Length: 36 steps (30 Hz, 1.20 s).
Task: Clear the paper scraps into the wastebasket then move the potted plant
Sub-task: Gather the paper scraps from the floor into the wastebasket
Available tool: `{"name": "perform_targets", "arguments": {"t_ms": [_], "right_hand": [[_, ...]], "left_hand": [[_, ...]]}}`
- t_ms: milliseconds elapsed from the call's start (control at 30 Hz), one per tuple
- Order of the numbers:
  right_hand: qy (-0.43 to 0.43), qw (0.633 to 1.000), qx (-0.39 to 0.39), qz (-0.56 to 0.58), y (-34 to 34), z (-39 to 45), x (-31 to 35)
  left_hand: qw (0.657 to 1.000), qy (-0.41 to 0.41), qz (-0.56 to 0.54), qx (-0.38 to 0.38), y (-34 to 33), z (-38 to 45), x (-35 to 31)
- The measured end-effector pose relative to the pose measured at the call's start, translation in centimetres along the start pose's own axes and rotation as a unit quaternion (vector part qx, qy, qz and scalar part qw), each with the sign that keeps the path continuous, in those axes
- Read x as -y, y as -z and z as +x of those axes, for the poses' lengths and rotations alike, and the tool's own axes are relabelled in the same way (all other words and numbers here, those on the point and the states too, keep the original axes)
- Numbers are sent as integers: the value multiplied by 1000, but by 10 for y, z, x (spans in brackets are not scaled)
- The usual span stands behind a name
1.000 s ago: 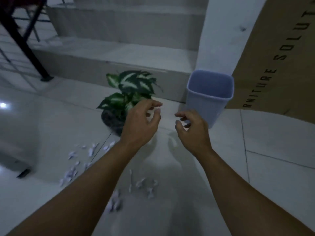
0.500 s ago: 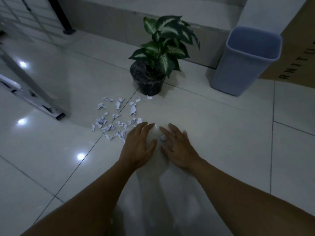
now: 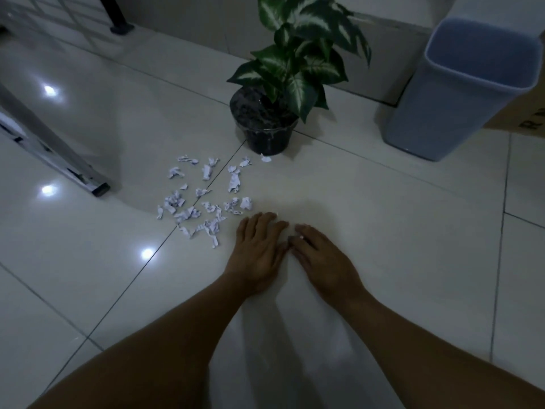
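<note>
Several crumpled white paper scraps (image 3: 203, 199) lie scattered on the glossy tiled floor, left of centre. Behind them stands a potted plant (image 3: 267, 125) with green-and-white leaves in a dark pot. A blue-grey wastebasket (image 3: 460, 93) stands at the right, its mouth showing nothing inside. My left hand (image 3: 259, 249) lies flat on the floor just right of the scraps, fingers together. My right hand (image 3: 321, 258) lies flat beside it, fingertips almost touching the left; a small white bit shows at its fingertips. Neither hand grips anything.
A metal ladder leg (image 3: 59, 154) slants across the floor at the left. A raised step (image 3: 380, 72) runs behind the plant and basket. A cardboard box (image 3: 528, 113) leans at the far right. A black post foot (image 3: 119, 26) stands at the top left.
Both hands came down from mid-air onto the floor near the scraps and now rest flat. The view tilted down and moved closer to the floor.
</note>
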State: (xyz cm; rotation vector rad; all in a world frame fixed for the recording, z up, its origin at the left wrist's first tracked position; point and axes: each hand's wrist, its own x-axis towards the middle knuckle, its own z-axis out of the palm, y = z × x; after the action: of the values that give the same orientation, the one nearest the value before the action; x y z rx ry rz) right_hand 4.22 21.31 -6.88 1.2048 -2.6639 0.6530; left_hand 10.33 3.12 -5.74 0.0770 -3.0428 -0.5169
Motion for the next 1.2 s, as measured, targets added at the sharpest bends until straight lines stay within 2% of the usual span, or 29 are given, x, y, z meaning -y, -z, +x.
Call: {"name": "perform_targets", "arguments": {"t_ms": [100, 200, 300, 467, 600, 733, 833, 900, 1000, 1067, 1200], "right_hand": [[7, 996, 15, -92, 15, 3, -12], [-1, 996, 31, -78, 22, 8, -20], [21, 995, 44, -87, 23, 12, -23], [26, 995, 61, -77, 23, 15, -21], [-23, 995, 90, -47, 24, 19, -18], [-162, 976, 136, 60, 37, 30, -18], [-240, 954, 92, 156, 49, 41, -21], [-262, 942, 49, 204, 61, 50, -27], [-294, 929, -3, 225, 93, 71, -39], [-322, 911, -66, 248, 119, 87, -53], [-340, 904, -134, 222, 178, 116, -87]], "left_hand": [[999, 3, 23, -48, 2, 8, -3], [998, 0, 48, -50, 5, 16, -5], [999, 0, 11, -38, 5, 17, -7], [997, 59, -25, -34, 12, 17, -19], [994, 84, -69, -11, 18, 21, -23], [981, 106, -163, -24, 28, 25, -24], [970, 93, -220, -41, 42, 44, -37], [965, 70, -248, -52, 56, 64, -52], [957, 23, -277, -85, 79, 102, -81], [948, -9, -295, -117, 94, 128, -102], [931, -52, -327, -154, 117, 176, -145]]}}
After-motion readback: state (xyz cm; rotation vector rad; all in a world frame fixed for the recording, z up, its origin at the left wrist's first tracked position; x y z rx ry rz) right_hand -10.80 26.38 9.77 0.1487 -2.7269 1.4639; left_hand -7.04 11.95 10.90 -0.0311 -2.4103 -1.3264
